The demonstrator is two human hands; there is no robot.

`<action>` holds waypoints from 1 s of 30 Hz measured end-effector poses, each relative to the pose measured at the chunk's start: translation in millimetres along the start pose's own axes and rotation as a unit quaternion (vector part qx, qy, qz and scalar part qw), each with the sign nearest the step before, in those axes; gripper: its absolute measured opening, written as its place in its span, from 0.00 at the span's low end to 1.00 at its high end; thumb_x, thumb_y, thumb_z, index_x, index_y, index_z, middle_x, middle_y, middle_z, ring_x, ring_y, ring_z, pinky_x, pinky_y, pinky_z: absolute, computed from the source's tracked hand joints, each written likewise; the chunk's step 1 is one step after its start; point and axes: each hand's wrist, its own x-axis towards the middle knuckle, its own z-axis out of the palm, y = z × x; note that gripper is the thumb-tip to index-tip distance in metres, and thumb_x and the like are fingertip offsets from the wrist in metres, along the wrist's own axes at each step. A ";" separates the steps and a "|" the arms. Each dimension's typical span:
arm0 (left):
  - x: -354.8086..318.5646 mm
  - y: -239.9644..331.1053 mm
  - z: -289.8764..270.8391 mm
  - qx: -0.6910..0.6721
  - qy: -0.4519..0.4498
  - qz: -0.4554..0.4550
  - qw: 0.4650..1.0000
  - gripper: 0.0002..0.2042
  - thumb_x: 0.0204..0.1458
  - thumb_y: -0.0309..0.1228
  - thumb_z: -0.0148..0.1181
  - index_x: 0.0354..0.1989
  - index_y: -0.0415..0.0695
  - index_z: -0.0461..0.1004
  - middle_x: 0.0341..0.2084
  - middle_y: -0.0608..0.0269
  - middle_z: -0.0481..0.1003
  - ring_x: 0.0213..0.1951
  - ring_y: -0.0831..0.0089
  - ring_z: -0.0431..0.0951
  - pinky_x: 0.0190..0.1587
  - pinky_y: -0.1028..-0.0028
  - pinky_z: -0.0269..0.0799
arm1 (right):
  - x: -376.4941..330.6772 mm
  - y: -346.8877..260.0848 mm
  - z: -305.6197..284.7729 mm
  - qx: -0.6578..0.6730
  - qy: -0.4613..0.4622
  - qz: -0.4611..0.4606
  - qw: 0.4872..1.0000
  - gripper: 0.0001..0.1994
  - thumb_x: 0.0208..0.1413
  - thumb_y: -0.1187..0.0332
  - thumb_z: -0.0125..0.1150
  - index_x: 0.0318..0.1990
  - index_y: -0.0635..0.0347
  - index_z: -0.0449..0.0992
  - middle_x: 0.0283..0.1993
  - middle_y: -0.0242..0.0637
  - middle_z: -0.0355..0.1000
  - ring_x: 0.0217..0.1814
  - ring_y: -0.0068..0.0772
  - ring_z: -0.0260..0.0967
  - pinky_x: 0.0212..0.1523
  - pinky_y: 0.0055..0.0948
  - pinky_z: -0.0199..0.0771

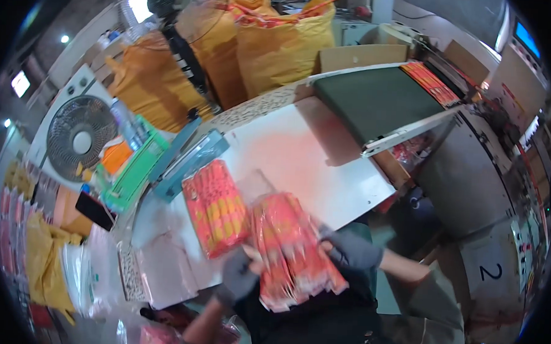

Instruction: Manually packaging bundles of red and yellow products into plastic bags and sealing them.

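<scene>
Over the table's near edge I hold a clear plastic bag of red and yellow packets (pixel 294 246), its lower end toward my lap. My left hand (pixel 240 274), in a grey glove with bare fingertips, is closed on the bag's left side. On the opposite side my right hand (pixel 346 247), gloved alike, grips the edge, with its thumb in front. Just left of this bag a second filled bag of red and yellow packets (pixel 215 209) lies flat on the white tabletop (pixel 276 147). Flat clear plastic bags (pixel 167 269) lie at the table's left front.
A blue bar-shaped device (pixel 193 162) and a green basket (pixel 134 172) stand at left, beside a phone (pixel 95 211) and a fan (pixel 81 140). The dark green conveyor belt (pixel 377 102) at back right carries red packets (pixel 433 82). Large yellow sacks (pixel 287 49) stand behind.
</scene>
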 end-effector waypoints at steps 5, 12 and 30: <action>119.7 84.1 -98.6 0.103 0.152 0.113 0.977 0.06 0.56 0.30 0.49 0.38 0.43 0.69 0.22 0.70 0.68 0.22 0.82 0.66 0.24 0.79 0.60 | 72.6 -92.0 -107.7 -0.399 0.095 -0.152 0.899 0.07 0.49 0.72 0.51 0.36 0.60 0.66 0.27 0.43 0.68 0.30 0.47 0.70 0.29 0.40 0.70; 143.2 98.7 -118.5 0.276 -0.052 0.208 0.937 0.11 0.48 0.39 0.62 0.33 0.46 0.74 0.18 0.66 0.68 0.20 0.70 0.69 0.24 0.73 0.64 | 102.6 -102.1 -150.3 -0.313 0.143 -0.155 0.926 0.14 0.46 0.66 0.64 0.28 0.62 0.64 0.25 0.45 0.63 0.27 0.54 0.64 0.26 0.38 0.63; 82.0 -16.1 -66.6 -0.205 0.146 -0.134 0.959 0.24 0.44 0.31 0.66 0.50 0.40 0.69 0.43 0.62 0.72 0.46 0.76 0.71 0.49 0.71 0.67 | 323.7 -102.5 -37.8 -0.050 0.077 -0.241 0.966 0.18 0.48 0.55 0.62 0.36 0.60 0.68 0.19 0.44 0.64 0.21 0.39 0.67 0.24 0.39 0.61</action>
